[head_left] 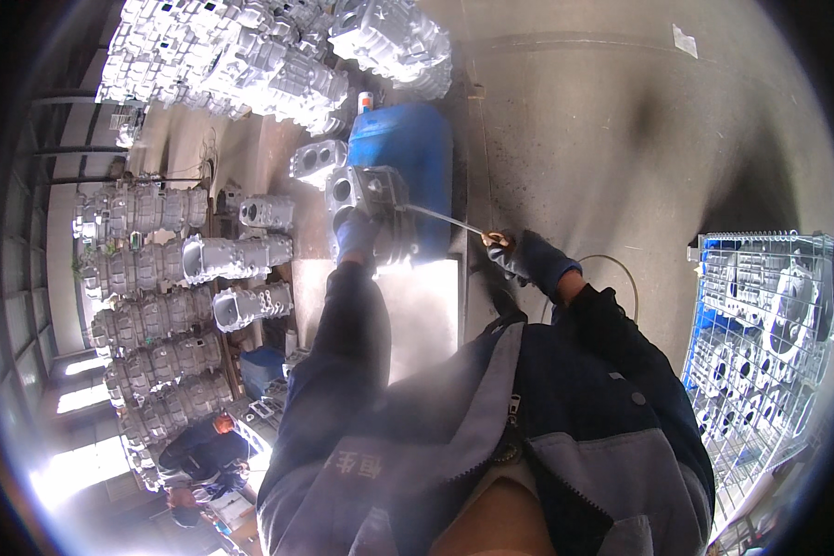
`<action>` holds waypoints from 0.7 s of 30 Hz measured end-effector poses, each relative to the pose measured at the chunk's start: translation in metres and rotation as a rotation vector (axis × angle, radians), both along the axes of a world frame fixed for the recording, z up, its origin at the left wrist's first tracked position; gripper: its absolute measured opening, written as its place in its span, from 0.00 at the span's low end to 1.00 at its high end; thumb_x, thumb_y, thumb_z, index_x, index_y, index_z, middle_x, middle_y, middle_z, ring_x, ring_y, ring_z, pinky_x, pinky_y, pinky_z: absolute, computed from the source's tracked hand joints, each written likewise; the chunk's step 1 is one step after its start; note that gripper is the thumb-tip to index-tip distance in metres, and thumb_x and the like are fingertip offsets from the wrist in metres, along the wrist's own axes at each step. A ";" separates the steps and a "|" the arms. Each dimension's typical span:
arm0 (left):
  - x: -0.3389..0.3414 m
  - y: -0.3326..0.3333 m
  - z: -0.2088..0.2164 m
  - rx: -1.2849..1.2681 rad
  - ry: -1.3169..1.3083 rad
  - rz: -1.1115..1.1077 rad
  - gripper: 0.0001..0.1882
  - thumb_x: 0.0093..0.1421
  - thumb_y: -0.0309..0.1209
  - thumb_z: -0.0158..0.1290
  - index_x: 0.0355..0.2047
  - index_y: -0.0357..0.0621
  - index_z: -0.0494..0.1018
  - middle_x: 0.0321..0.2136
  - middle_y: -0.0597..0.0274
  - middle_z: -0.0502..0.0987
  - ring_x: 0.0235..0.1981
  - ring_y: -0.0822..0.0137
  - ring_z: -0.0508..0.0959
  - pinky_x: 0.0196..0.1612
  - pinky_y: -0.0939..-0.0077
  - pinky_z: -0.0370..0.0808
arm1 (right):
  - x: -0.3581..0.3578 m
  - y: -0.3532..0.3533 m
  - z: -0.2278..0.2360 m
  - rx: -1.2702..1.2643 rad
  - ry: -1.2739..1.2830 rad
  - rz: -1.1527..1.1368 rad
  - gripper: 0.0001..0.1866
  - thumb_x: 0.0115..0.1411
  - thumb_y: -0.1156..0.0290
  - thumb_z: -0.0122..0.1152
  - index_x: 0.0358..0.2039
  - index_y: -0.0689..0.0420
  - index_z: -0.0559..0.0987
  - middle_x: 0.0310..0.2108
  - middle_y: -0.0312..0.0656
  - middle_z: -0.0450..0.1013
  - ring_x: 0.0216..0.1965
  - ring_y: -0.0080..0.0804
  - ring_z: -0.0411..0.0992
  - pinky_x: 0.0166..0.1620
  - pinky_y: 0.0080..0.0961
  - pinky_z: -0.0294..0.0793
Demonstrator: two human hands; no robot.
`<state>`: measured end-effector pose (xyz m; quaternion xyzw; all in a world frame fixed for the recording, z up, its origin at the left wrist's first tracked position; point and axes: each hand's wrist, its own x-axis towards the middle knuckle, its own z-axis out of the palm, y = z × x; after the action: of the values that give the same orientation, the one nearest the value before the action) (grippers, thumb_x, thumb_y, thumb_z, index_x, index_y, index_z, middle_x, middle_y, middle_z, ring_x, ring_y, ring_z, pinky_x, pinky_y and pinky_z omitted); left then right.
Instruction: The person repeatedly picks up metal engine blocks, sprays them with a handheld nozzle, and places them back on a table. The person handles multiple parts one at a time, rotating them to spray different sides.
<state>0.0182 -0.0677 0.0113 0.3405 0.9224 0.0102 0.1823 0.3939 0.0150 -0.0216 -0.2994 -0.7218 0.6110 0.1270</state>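
Observation:
A silvery metal casting [380, 185] with round bores stands at the far edge of a bright worktop [426, 306]. My left hand [354, 233], in a bluish glove, grips its near left side; glare partly washes out the fingers. To the right, my right hand [531, 259] wears a dark glove and is closed around an air blow gun [495, 239] with a brass-coloured part. The gun's long thin metal tube points left, its tip at the casting's right side. A smaller casting [319, 159] with two round holes sits just beyond, to the left.
Behind the casting stands a blue drum [403, 139]. Stacked castings [222, 65] fill the far left, with more rows [148, 269] at left. A thin hose [632, 278] loops over the floor. A wire cage [760, 334] of castings stands right. Another person [204, 459] works at lower left.

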 end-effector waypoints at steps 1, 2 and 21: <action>-0.005 -0.005 -0.009 0.059 0.064 -0.064 0.23 0.55 0.47 0.62 0.43 0.43 0.76 0.40 0.48 0.79 0.45 0.49 0.79 0.48 0.59 0.74 | 0.001 0.002 0.000 -0.017 -0.009 -0.011 0.17 0.66 0.58 0.61 0.51 0.52 0.78 0.17 0.33 0.69 0.16 0.20 0.68 0.20 0.24 0.69; -0.011 -0.010 -0.017 0.113 0.122 -0.134 0.23 0.53 0.49 0.64 0.38 0.44 0.78 0.35 0.47 0.81 0.40 0.47 0.81 0.43 0.56 0.75 | 0.000 0.004 0.000 -0.034 -0.019 -0.022 0.17 0.66 0.58 0.61 0.51 0.52 0.79 0.17 0.33 0.70 0.16 0.21 0.68 0.21 0.24 0.69; 0.005 -0.015 0.005 -0.049 0.000 -0.101 0.25 0.58 0.49 0.59 0.46 0.42 0.72 0.47 0.39 0.77 0.52 0.43 0.77 0.54 0.55 0.72 | 0.001 0.008 0.023 -0.385 -0.134 -0.057 0.14 0.68 0.61 0.56 0.48 0.54 0.79 0.21 0.36 0.76 0.19 0.23 0.72 0.23 0.25 0.70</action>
<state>0.0227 -0.0825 0.0166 0.3822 0.9039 -0.0217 0.1907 0.3952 0.0232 0.0012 -0.3786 -0.5897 0.7125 0.0362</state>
